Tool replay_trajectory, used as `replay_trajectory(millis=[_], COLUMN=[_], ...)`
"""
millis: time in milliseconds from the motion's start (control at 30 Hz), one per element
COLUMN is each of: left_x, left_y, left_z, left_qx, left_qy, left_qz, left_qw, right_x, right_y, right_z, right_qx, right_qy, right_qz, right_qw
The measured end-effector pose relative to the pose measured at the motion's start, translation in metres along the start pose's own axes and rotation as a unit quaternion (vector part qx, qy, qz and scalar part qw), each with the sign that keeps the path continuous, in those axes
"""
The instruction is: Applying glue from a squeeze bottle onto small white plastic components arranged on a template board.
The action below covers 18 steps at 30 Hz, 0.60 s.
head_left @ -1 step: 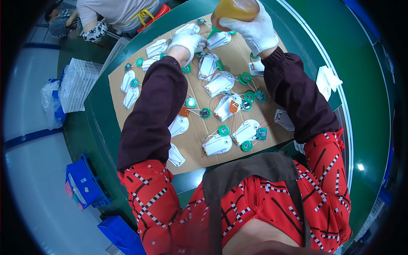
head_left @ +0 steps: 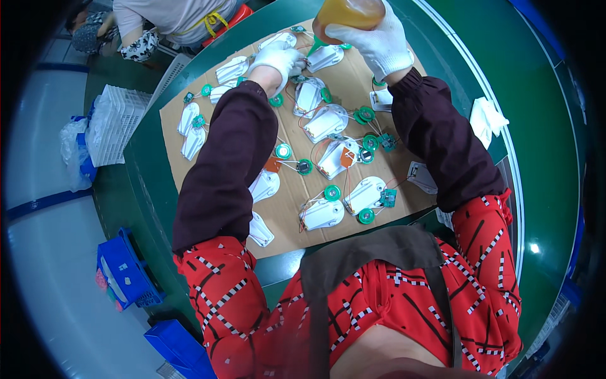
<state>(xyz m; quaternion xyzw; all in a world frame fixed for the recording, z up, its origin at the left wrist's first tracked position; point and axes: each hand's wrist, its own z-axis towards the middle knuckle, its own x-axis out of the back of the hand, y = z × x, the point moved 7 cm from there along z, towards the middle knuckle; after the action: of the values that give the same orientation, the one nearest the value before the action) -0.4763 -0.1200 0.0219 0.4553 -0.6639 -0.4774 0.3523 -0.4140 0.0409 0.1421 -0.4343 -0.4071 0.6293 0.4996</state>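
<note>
My right hand (head_left: pixel 385 47), in a white knit glove, is closed round a squeeze bottle of amber liquid (head_left: pixel 350 14). The bottle is tipped, and its green nozzle (head_left: pixel 317 45) points down beside a white plastic housing (head_left: pixel 326 57) at the far side of the cardboard (head_left: pixel 290 215). My left hand (head_left: pixel 276 62), gloved too, reaches in from the left of that housing with its fingers closed together. What its fingertips hold is too small to make out. Nearer me lie several white housings (head_left: pixel 326 124) with thin wires, green-rimmed round parts (head_left: pixel 332 193) and small green circuit boards (head_left: pixel 388 198).
The cardboard lies on a green table (head_left: pixel 454 57). A crumpled white cloth (head_left: pixel 486 121) sits at the right edge. White baskets (head_left: pixel 120 123) stand to the left, and blue bins (head_left: pixel 126 271) lower left. Another person (head_left: pixel 170 22) is across the table at the far left.
</note>
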Motion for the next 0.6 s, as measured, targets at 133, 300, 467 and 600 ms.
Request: replay_trajectory(millis=[133, 300, 467, 600], left_x=[0.001, 0.007, -0.005, 0.001], left_y=[0.0, -0.009, -0.007, -0.012], left_z=[0.002, 0.006, -0.006, -0.004], left_qx=[-0.036, -0.033, 0.015, 0.021], left_qy=[-0.01, -0.001, -0.005, 0.025], left_qz=[0.05, 0.073, 0.033, -0.007], left_qw=[0.998, 0.997, 0.999, 0.999], right_x=[-0.001, -0.005, 0.004, 0.012], right_y=[0.002, 0.0, 0.008, 0.009], right_z=[-0.002, -0.005, -0.015, -0.02], right_qx=[0.022, 0.05, 0.021, 0.065], right_qy=[0.022, -0.005, 0.026, 0.073], right_qz=[-0.023, -0.075, -0.045, -0.067], right_qw=[0.999, 0.996, 0.998, 0.993])
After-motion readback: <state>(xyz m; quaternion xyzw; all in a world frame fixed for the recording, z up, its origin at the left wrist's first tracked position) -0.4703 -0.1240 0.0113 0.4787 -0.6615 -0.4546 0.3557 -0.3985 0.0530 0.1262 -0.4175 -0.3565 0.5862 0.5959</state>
